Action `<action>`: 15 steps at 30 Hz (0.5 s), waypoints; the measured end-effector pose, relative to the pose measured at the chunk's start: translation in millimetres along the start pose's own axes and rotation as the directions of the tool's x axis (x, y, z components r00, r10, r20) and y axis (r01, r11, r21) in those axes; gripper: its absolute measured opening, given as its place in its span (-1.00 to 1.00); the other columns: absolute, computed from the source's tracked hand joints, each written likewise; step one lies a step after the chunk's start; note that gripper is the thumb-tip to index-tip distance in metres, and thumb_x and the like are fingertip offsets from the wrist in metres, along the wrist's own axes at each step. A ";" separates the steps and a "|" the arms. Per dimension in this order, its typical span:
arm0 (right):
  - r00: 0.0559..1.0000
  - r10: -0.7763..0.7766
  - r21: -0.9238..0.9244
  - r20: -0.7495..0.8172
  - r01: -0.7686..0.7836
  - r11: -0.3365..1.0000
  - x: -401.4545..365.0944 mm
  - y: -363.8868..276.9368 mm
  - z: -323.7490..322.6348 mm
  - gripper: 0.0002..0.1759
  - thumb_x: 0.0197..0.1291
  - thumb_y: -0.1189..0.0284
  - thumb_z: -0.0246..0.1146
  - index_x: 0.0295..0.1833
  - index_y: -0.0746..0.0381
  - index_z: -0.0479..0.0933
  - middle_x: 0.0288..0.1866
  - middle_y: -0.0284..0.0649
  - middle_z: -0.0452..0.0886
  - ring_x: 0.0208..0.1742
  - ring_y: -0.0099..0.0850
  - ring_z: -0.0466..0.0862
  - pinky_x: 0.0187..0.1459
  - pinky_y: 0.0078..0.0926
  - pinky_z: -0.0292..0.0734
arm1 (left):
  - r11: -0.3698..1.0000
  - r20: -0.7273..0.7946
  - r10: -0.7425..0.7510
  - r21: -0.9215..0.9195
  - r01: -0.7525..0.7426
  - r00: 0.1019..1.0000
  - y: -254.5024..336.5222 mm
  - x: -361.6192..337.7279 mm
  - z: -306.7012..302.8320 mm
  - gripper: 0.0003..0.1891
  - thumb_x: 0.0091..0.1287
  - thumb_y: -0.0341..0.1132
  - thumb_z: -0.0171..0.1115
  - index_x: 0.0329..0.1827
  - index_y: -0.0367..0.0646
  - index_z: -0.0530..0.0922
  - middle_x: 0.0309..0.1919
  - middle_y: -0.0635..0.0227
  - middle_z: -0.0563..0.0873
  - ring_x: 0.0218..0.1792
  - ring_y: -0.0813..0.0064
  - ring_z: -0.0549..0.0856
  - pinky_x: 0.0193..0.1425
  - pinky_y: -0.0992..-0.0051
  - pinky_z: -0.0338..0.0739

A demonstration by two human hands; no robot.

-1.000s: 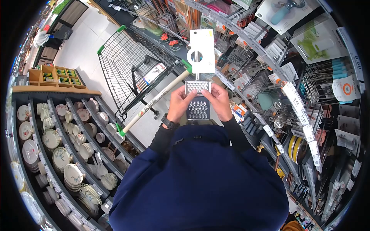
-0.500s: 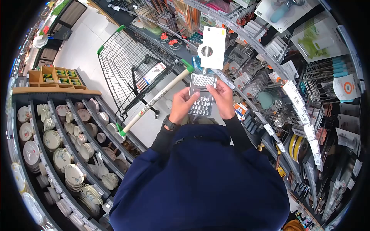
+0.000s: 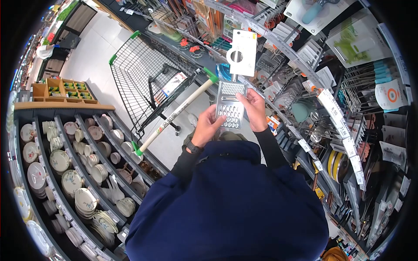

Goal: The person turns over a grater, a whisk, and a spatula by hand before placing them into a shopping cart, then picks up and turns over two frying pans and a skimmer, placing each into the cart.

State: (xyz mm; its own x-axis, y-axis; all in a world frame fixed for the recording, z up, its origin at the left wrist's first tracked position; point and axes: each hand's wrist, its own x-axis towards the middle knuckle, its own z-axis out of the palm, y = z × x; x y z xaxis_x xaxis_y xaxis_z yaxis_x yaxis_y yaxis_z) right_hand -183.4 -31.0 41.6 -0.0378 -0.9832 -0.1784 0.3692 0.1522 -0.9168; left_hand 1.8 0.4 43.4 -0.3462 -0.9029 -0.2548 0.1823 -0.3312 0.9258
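A flat metal grater (image 3: 230, 104) with a white card tag (image 3: 243, 53) on its handle is held in front of my chest. My left hand (image 3: 206, 126) grips its lower left edge, the thumb lying on the coarse holes. On the upper right edge is my right hand (image 3: 254, 110), with its thumb on the face near the slot. The fingers behind the grater are mostly hidden. The tag points away from me, towards the shelves.
A wire shopping cart (image 3: 174, 114) with green corners stands ahead to the left, a printed package (image 3: 174, 85) inside. Shelves of plates and bowls (image 3: 72, 182) fill the left. Racks of hanging kitchen tools (image 3: 305, 108) line the right. A wooden box (image 3: 67, 90) holds small packs.
The grater has shifted slightly right and turned a little. My left thumb has slid lower on its face, and my right hand has moved slightly up its edge.
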 end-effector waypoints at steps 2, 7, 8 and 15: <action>0.998 -0.045 -0.070 -0.053 0.041 0.997 0.9 1.8 1.3 -0.89 0.34 0.53 0.33 -0.09 0.32 0.58 -0.11 -0.31 0.73 -0.15 -0.67 0.66 -0.08 -0.67 0.54 | 0.999 0.013 -0.011 0.041 0.011 1.000 1.3 -2.1 2.9 -0.48 0.40 -0.48 0.27 0.39 -0.37 0.34 0.08 0.18 0.70 -0.08 0.58 0.72 -0.05 0.58 0.64; 0.978 -0.190 -0.214 -0.081 0.169 0.962 -5.6 -0.3 20.0 -0.87 0.31 0.52 0.36 -0.17 0.34 0.55 -0.25 -0.29 0.73 -0.33 -0.69 0.66 -0.32 -0.68 0.54 | 0.607 -0.002 0.443 0.737 -0.298 0.897 10.9 -8.2 25.2 0.09 0.07 -0.28 0.55 0.57 -0.43 0.00 0.46 -0.25 0.18 0.42 -0.15 0.32 0.45 0.16 0.33; 0.978 -0.193 -0.260 -0.078 0.167 0.951 -9.5 -3.2 26.8 -0.85 0.29 0.51 0.37 -0.20 0.34 0.54 -0.31 -0.28 0.72 -0.39 -0.70 0.65 -0.40 -0.67 0.53 | 0.539 0.022 0.463 0.787 -0.301 0.886 14.0 -9.7 31.8 0.13 0.03 -0.24 0.58 0.56 -0.44 0.00 0.47 -0.27 0.14 0.47 -0.20 0.24 0.52 0.13 0.23; 0.923 -0.362 -0.432 0.131 0.382 0.817 -40.7 -41.0 59.1 -0.80 0.29 0.50 0.36 -0.03 0.35 0.62 -0.14 -0.11 0.72 -0.25 -0.41 0.76 -0.26 -0.49 0.65 | 0.957 -0.052 0.272 0.122 -0.264 0.961 11.1 -18.8 8.1 -0.07 0.15 -0.34 0.33 0.60 -0.24 0.06 0.39 -0.03 0.34 0.33 0.05 0.44 0.36 0.25 0.42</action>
State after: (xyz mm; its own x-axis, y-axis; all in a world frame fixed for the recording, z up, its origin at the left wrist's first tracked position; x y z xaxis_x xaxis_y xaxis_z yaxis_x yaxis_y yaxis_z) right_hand -142.1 -3.1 107.5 -0.0467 -0.9756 0.2145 -0.1135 -0.2081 -0.9715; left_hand 2.9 15.9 60.8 -0.2357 -0.9718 -0.0078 0.1540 -0.0453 0.9870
